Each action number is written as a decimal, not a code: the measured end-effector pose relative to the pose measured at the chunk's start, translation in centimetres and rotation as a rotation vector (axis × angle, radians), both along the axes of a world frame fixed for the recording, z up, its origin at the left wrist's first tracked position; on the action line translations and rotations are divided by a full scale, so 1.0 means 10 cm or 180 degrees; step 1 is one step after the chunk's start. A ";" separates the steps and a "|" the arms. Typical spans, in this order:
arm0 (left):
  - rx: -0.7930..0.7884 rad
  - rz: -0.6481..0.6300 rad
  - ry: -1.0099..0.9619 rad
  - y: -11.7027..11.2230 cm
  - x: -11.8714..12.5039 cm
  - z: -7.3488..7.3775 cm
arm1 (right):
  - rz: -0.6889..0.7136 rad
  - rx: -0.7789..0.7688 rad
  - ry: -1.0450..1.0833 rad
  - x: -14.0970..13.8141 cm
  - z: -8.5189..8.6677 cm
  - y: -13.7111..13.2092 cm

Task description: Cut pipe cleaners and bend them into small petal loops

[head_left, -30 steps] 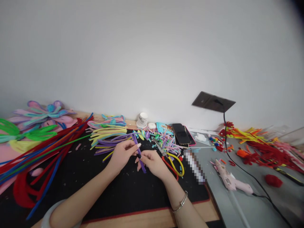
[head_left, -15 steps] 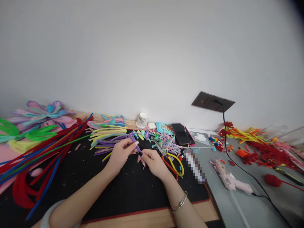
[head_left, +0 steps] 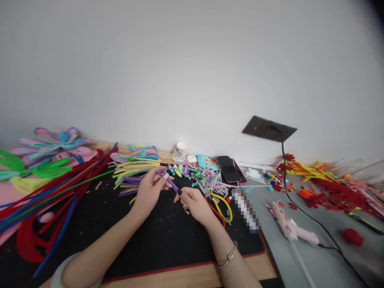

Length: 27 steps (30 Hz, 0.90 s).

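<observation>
Between my two hands a purple pipe cleaner (head_left: 172,184) is stretched at a slant over the black mat (head_left: 168,240). My left hand (head_left: 151,190) pinches its upper left part between thumb and fingers. The lower right end is pinched by my right hand (head_left: 195,203), whose dark thumbnail shows on top. Just behind my left hand lie purple pipe cleaners (head_left: 129,186) and yellow ones (head_left: 138,164). To the right of my right hand are scissors (head_left: 223,208) with yellow and red handles, beside a heap of short pastel cuttings (head_left: 214,180).
Red, blue and green pipe cleaners (head_left: 57,186) and fuzzy flowers (head_left: 57,146) lie at left. A paper cup (head_left: 180,152) and a phone (head_left: 228,169) stand and lie at the back. A pink glue gun (head_left: 291,228) with a black cord (head_left: 303,212) rests on the grey surface at right.
My left hand has slid a little left along the purple pipe cleaner, and my right hand slightly right, so a longer stretch shows between them. At far right the red ball has shifted.
</observation>
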State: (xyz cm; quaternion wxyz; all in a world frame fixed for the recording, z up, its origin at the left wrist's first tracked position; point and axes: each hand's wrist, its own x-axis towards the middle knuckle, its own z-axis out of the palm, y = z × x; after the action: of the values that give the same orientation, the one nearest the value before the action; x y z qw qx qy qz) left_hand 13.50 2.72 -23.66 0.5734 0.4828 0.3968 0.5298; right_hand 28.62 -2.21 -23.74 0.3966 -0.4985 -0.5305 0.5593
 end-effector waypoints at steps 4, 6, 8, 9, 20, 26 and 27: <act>-0.0035 0.0125 0.0012 0.02 -0.01 -0.01 | -0.0083 0.0057 -0.0037 0.03 0.00 0.01; -0.0015 0.0198 -0.0025 0.03 -0.02 -0.01 | -0.0137 0.0070 -0.0082 0.05 0.01 0.02; 0.0007 0.0273 -0.0092 0.04 -0.02 -0.01 | -0.0207 0.0057 -0.0097 0.05 0.03 0.02; -0.0010 0.0295 -0.0148 0.04 -0.02 -0.01 | -0.0242 0.0046 -0.0090 0.05 0.04 0.02; -0.0777 -0.0490 -0.1144 -0.08 0.06 0.02 | -0.0266 -0.0045 0.0355 0.02 0.01 0.03; -0.0933 -0.0813 -0.1160 -0.09 0.07 0.00 | -0.0391 0.0079 0.0300 0.02 -0.03 0.05; -0.0941 -0.0874 -0.1034 -0.10 0.08 0.00 | -0.0389 0.0123 0.0208 0.02 -0.05 0.05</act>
State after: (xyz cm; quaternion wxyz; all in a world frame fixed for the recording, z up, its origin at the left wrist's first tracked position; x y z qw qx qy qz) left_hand 14.26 1.71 -23.71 0.7604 0.3516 0.3035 0.4539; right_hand 28.86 -1.73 -24.21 0.4567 -0.5036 -0.4966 0.5396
